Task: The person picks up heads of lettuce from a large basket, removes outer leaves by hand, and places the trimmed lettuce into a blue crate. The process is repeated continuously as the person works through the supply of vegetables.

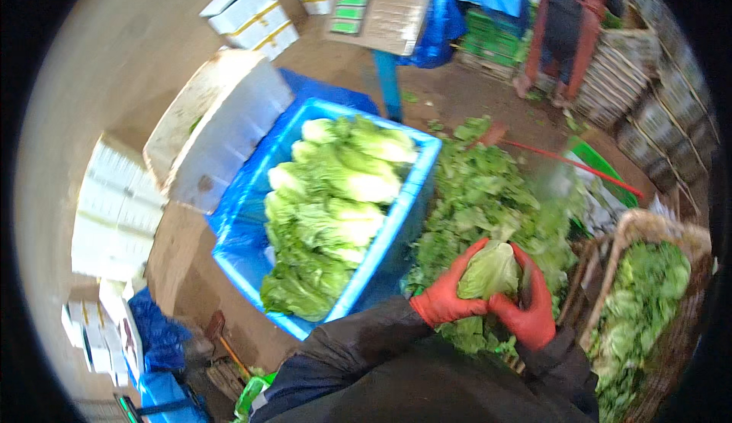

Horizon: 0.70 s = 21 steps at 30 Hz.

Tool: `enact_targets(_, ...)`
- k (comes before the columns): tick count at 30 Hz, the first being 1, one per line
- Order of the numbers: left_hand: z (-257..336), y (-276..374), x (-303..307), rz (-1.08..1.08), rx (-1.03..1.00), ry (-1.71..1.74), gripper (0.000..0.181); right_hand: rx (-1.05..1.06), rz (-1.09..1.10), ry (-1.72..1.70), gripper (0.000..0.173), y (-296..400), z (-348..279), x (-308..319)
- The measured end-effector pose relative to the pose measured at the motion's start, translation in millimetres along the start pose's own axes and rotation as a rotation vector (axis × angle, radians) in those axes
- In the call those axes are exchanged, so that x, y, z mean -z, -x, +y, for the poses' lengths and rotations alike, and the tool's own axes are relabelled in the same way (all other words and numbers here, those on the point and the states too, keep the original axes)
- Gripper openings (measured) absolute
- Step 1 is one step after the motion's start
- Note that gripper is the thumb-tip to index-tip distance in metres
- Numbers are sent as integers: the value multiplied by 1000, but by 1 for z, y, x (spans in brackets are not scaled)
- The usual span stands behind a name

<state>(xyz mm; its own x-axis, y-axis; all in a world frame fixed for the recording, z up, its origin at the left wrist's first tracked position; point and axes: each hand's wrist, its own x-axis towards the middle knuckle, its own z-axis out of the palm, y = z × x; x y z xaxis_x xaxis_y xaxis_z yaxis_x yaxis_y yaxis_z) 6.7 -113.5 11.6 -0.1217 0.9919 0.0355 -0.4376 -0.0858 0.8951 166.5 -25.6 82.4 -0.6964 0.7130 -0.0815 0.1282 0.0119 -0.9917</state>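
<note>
Both of my hands wear orange-red gloves and grip one head of leafy lettuce (490, 274) between them. My left hand (454, 288) wraps its left side, while my right hand (529, 303) covers the right side and bottom. The two thumbs meet low on the head. Below and beyond my hands lies a heap of loose lettuce leaves (480, 194). To the left of the heap is a box lined with blue plastic (394, 208), holding rows of lettuce heads (337, 188) laid on their sides.
An open white foam box (229, 131) leans beside the blue-lined box. A scale (377, 19) on a blue post stands behind. At right, a crate (635, 223) holds more greens. A red-handled tool (572, 162) crosses the leaves. Another person (563, 28) bends over at the back right.
</note>
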Motion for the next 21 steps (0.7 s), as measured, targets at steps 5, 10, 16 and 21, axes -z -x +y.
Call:
enact_targets(5,104,119,162,402,123,-278,89,-208,-565,835,71,3,71,-12)
enact_targets(10,150,207,307,1169,177,-190,70,-400,-294,464,49,9,131,-20)
enact_targets(16,36,169,425,1404,-238,-95,87,-469,-289,367,42,-31,101,-68)
enact_targets(21,47,148,418,1482,-161,-552,73,-622,-343,247,39,-21,130,-76)
